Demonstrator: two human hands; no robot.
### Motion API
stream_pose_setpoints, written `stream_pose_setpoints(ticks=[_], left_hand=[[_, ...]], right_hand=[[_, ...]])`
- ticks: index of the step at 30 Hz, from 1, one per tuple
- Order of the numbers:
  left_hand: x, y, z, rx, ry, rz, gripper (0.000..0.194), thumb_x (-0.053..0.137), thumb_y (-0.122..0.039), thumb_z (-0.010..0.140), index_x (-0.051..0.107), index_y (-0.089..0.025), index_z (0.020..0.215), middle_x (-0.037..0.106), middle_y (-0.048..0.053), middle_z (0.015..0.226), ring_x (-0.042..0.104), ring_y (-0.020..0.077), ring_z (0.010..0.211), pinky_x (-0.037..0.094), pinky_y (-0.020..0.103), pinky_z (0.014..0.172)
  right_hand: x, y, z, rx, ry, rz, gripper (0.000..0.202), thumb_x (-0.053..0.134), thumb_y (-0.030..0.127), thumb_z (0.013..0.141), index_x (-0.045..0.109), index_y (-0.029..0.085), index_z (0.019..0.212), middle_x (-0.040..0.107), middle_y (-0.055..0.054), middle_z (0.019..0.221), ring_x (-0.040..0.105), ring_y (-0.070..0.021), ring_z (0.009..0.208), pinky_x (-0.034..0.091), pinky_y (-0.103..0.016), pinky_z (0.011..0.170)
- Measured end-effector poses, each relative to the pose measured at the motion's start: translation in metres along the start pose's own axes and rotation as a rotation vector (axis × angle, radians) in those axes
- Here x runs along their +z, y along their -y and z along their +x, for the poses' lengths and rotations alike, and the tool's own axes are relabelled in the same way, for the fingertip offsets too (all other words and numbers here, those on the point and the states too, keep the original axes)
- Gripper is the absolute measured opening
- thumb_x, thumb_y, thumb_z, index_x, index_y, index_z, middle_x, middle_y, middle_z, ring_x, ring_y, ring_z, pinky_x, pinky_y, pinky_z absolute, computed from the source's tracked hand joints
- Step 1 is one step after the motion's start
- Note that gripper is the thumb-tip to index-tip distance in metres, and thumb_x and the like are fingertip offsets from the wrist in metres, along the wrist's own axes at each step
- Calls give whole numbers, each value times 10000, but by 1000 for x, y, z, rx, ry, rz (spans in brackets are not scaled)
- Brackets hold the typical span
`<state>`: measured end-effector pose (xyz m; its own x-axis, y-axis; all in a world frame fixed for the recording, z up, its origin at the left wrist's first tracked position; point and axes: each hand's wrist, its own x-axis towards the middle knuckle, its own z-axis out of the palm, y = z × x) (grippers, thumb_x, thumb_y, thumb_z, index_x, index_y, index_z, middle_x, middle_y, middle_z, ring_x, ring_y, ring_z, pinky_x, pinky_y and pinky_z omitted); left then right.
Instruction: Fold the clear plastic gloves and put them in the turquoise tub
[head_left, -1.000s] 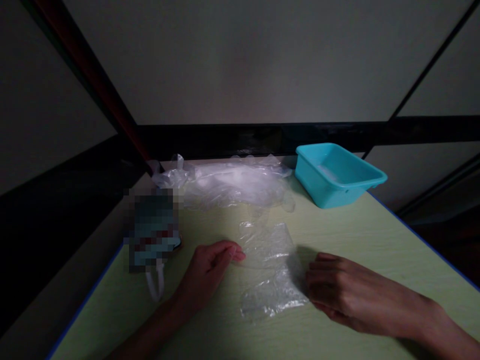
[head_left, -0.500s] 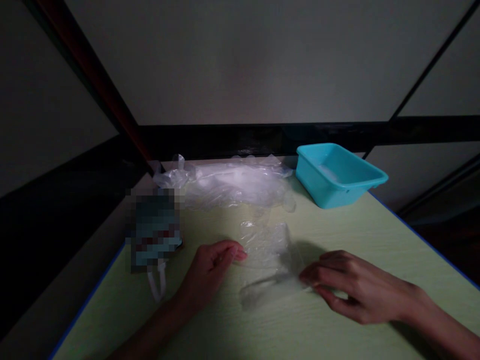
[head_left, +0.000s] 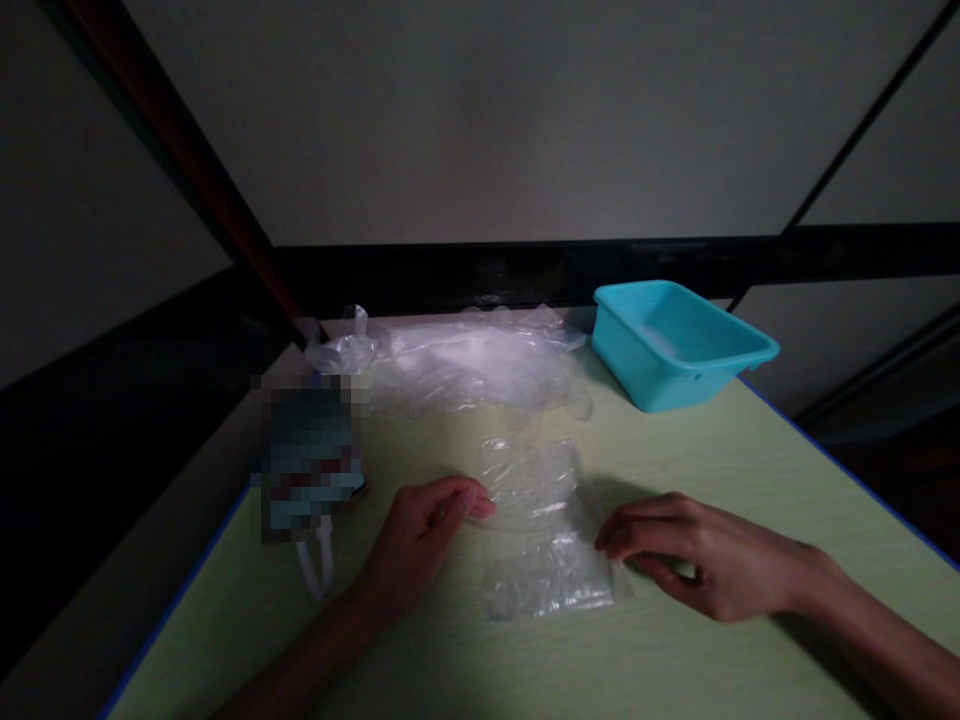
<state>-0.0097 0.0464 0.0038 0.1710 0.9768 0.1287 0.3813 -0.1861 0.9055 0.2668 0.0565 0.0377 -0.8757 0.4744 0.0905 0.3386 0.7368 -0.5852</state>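
A clear plastic bag [head_left: 551, 575] lies spread on the pale green table, wrinkled and shiny, with its lower part flat. At its left edge is my left hand [head_left: 427, 525], thumb and fingers pinched together on the thin film. My right hand [head_left: 690, 555] is at the bag's right edge, its fingers bent and the thumb curled in under them, the tips closed on the film. How much film lies between the right fingertips is hard to see.
Behind the bag, a heap of clear plastic film or bags [head_left: 472, 360] stretches along the table's back edge. A turquoise basin [head_left: 675, 385] stands at the back right with something pale inside. On the left lies a blurred-out object with a white strap [head_left: 324, 560].
The bag's lower part, blurred and partly lifted before, now lies flat on the table. My right hand has shifted slightly up; my left hand has stayed in place.
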Motion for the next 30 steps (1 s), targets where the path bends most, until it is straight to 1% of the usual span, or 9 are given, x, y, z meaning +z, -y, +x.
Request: stream_pose_setpoints(ticks=[3,7,10,12,16,22,26,30], left_hand=[[0,0,1,-7,-4,6,198,462,-255,824,639,-191,763,708,1,708,643,160,671,481,246,648],[1,-2,1,1,-16,5,196,464,-251,817,634,-187,744,704,3,687,643,160,661,479,240,622],[1,-2,1,5,-18,9,197,463,-250,817,634,-187,741,704,5,688,638,156,639,470,225,571],[1,-2,1,8,-16,7,189,467,-248,814,634,-189,748,704,3,691,634,152,620,464,219,550],[0,-1,0,14,-17,0,185,467,-247,818,631,-190,755,702,-2,678,640,153,631,478,234,607],[-1,0,1,43,-54,32,199,461,-248,818,635,-176,756,704,7,675,650,161,673,475,239,653],[-1,-2,1,20,-108,46,210,462,-263,809,627,-170,718,699,11,655,647,164,648,474,239,630],[-1,-4,0,-15,-143,35,188,475,-255,793,620,-175,705,695,4,630,645,168,625,475,241,617]], right_hand=[[0,-1,2,-48,36,-3,272,418,24,812,590,160,974,603,-76,965,556,-147,864,449,-266,708],[2,-3,4,-126,36,-133,208,460,42,790,614,172,842,591,-57,962,533,-159,843,403,-309,718],[2,-4,3,-119,27,-168,162,495,53,766,606,170,750,583,-44,937,524,-154,810,386,-309,700],[2,-3,3,-110,25,-166,161,495,54,768,602,167,725,580,-42,924,522,-148,802,384,-301,690],[2,-3,4,-114,8,-193,159,485,72,787,613,163,758,585,-53,911,514,-153,806,393,-305,708],[2,-12,3,-161,-22,-296,194,462,144,840,606,145,970,588,-89,1056,511,-189,969,420,-351,800],[3,-19,2,-235,-56,-385,230,415,196,882,614,143,984,594,-97,1100,512,-205,1037,439,-372,822],[3,-21,3,-241,-76,-404,246,395,193,896,623,137,970,619,-100,1064,546,-198,1001,468,-365,792]])
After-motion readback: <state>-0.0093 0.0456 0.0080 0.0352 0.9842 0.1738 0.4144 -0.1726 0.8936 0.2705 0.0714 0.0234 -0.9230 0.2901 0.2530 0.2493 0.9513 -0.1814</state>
